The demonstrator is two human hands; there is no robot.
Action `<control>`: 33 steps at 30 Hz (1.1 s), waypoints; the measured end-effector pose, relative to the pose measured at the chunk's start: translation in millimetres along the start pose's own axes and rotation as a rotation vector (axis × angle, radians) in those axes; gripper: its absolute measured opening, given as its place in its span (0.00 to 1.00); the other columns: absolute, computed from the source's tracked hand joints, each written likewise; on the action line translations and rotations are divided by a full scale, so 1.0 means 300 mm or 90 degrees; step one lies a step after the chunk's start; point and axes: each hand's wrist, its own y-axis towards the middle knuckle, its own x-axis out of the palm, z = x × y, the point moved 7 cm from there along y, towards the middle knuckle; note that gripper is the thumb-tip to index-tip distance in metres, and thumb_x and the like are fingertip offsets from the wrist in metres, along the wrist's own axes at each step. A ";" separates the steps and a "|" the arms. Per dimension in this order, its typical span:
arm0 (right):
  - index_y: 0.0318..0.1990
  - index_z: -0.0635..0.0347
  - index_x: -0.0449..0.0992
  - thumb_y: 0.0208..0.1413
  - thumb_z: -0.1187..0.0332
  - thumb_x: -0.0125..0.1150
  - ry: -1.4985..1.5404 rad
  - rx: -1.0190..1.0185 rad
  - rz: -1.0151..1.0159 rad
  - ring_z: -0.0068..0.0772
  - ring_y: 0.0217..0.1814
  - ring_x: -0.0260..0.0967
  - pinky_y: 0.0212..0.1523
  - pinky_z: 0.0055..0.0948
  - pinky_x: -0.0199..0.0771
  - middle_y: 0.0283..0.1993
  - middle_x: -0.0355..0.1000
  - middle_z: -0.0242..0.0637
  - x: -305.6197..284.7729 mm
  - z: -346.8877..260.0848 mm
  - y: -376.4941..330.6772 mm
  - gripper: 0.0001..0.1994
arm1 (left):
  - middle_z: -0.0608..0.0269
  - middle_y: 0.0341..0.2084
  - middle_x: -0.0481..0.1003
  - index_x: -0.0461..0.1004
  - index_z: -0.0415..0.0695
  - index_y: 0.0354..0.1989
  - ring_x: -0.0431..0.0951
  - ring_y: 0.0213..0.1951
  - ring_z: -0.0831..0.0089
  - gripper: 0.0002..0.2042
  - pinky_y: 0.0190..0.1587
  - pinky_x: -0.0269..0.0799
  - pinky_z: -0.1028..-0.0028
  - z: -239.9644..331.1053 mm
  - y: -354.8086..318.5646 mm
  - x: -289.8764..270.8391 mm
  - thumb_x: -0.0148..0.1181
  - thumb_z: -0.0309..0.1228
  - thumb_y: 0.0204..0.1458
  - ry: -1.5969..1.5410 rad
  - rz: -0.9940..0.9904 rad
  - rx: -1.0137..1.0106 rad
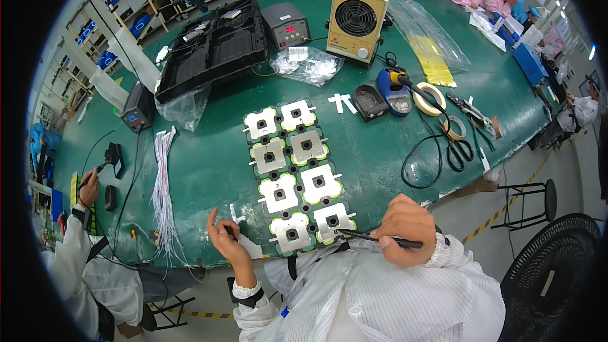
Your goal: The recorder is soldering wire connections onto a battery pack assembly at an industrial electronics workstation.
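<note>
White pinstriped sleeves [405, 291] (elastic cuffs)

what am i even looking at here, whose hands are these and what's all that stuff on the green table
This is one picture from a wide fisheye camera on a person's head, looking down, so edges bend. No machine: two bare hands. The right hand holds a thin black tool, tip on a block of cells with white metal tabs on the green table. The left hand pinches something small; I cannot tell what. Behind lie white wires, a black tray, a small fan, tape and scissors. Other people work nearby.
</note>
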 end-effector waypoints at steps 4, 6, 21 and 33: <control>0.31 0.65 0.81 0.45 0.77 0.63 -0.023 0.000 0.041 0.35 0.25 0.69 0.32 0.36 0.65 0.24 0.73 0.35 -0.065 -0.017 -0.003 0.05 | 0.61 0.32 0.74 0.58 0.39 0.66 0.66 0.27 0.81 0.22 0.27 0.62 0.80 0.110 -0.033 0.004 0.47 0.27 0.64 -0.026 0.065 0.035; 0.33 0.66 0.81 0.48 0.76 0.63 0.047 -0.026 0.089 0.36 0.26 0.69 0.34 0.36 0.66 0.26 0.75 0.36 -0.102 -0.038 -0.002 0.05 | 0.59 0.33 0.76 0.58 0.41 0.66 0.68 0.27 0.79 0.23 0.29 0.64 0.80 0.258 -0.078 0.033 0.50 0.23 0.62 -0.012 0.007 0.109; 0.37 0.69 0.81 0.57 0.76 0.64 0.343 0.087 0.020 0.31 0.34 0.75 0.32 0.30 0.73 0.32 0.78 0.42 -0.023 -0.053 -0.053 0.04 | 0.57 0.34 0.84 0.71 0.41 0.50 0.77 0.25 0.60 0.16 0.31 0.70 0.64 0.727 -0.302 0.393 0.68 0.24 0.55 0.100 -0.497 0.392; 0.48 0.68 0.83 0.61 0.66 0.71 0.498 0.284 -0.213 0.25 0.40 0.78 0.39 0.26 0.79 0.42 0.83 0.40 0.095 0.005 -0.233 0.14 | 0.42 0.48 0.79 0.78 0.37 0.54 0.81 0.48 0.45 0.16 0.52 0.76 0.59 0.823 -0.482 0.527 0.62 0.30 0.59 0.190 -0.866 0.340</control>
